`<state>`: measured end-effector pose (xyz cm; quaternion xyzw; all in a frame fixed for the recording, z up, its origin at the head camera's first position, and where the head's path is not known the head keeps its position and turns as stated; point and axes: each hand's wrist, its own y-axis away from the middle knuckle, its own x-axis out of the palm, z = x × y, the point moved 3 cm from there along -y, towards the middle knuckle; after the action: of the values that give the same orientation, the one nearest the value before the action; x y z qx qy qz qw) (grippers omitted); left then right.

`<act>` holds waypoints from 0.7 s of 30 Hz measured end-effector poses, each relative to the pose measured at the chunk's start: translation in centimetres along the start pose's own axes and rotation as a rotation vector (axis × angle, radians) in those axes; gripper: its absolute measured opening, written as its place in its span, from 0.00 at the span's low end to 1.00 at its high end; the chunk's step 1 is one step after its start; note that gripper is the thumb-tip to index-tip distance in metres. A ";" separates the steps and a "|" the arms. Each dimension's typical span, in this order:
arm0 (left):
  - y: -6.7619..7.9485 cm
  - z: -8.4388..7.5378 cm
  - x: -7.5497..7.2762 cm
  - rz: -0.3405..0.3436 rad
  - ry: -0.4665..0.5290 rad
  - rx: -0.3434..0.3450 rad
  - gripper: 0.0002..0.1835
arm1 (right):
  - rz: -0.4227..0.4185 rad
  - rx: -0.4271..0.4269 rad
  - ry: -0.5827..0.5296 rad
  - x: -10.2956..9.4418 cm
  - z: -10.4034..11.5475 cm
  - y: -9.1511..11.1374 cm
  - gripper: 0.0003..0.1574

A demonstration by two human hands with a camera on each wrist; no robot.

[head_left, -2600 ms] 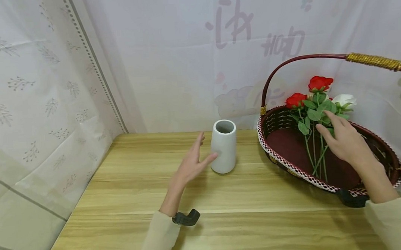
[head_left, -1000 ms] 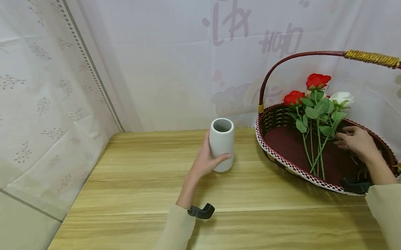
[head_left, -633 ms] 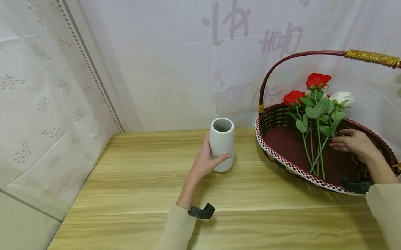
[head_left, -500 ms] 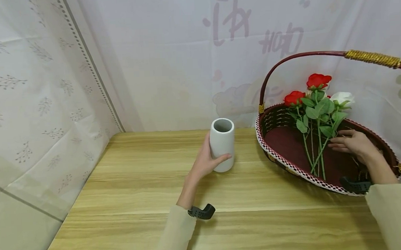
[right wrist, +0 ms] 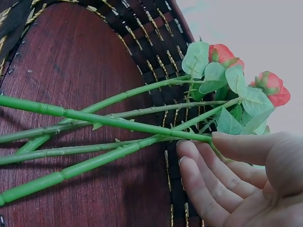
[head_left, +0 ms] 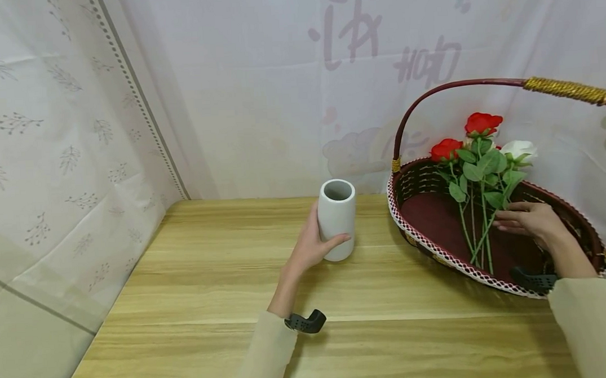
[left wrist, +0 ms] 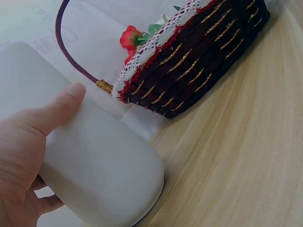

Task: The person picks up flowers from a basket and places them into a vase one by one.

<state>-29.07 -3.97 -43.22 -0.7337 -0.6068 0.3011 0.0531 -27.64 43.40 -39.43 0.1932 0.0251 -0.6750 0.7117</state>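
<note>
Noted at R of surface (head_left: 186, 301): dark woven basket (head_left: 431, 217) w/ arched, gold-wrapped handle (head_left: 565, 89), white-red rim (head_left: 469, 270) in the way b/w vase (head_left: 337, 218) and roses (head_left: 490, 163). Backed by pale printed cloth (head_left: 253, 101). Found in basket, heads at far edge: roses, red plus white, w/ green stems (right wrist: 97, 163) crossing. Found upright on surface, L of basket, apart: vase, pale grey, smooth, tapered, open-topped. Held in L hand (head_left: 310, 245), thumb across front. Noted at stems: R hand (head_left: 533, 223), thumb tip against one; can't tell if pinched.
</note>
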 end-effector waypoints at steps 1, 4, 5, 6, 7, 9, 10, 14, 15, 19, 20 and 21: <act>0.0 0.2 0.0 0.001 -0.001 -0.006 0.53 | 0.001 0.002 0.000 0.0 0.0 0.0 0.45; -0.1 0.5 0.1 0.002 0.007 -0.006 0.53 | -0.013 0.006 0.025 0.1 -0.1 -0.1 0.50; -0.1 0.5 0.2 0.002 0.010 -0.005 0.53 | -0.022 0.006 0.032 0.1 -0.1 -0.2 0.52; -0.1 0.5 0.2 0.002 0.012 -0.004 0.52 | -0.032 0.006 0.043 0.2 -0.1 -0.2 0.53; -0.1 0.5 0.2 0.002 0.016 -0.003 0.52 | -0.046 0.009 0.042 0.2 0.0 -0.2 0.54; -0.1 0.5 0.2 0.003 0.024 -0.002 0.52 | -0.070 0.009 0.038 0.2 0.0 -0.2 0.56; -0.1 0.4 0.2 0.003 0.027 -0.004 0.52 | -0.078 0.007 0.035 0.2 0.1 -0.2 0.56; 0.0 0.4 0.3 0.002 0.027 -0.008 0.52 | -0.102 0.005 0.013 0.3 0.3 0.0 0.56; 0.0 0.4 0.3 0.002 0.024 -0.009 0.53 | -0.108 0.006 0.018 0.3 0.4 0.1 0.56; 0.1 0.1 0.3 0.001 0.015 -0.006 0.53 | -0.129 0.011 0.049 0.3 0.6 0.2 0.58; 0.1 -0.1 0.2 -0.001 0.016 -0.001 0.53 | -0.133 0.013 0.051 0.4 0.6 0.2 0.58; 0.2 -0.5 0.1 -0.003 0.021 0.009 0.53 | -0.133 0.011 0.051 0.4 0.7 0.3 0.58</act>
<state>-28.67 -3.78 -42.96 -0.7357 -0.6060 0.2958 0.0632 -27.51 42.84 -38.84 0.2120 0.0523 -0.7158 0.6633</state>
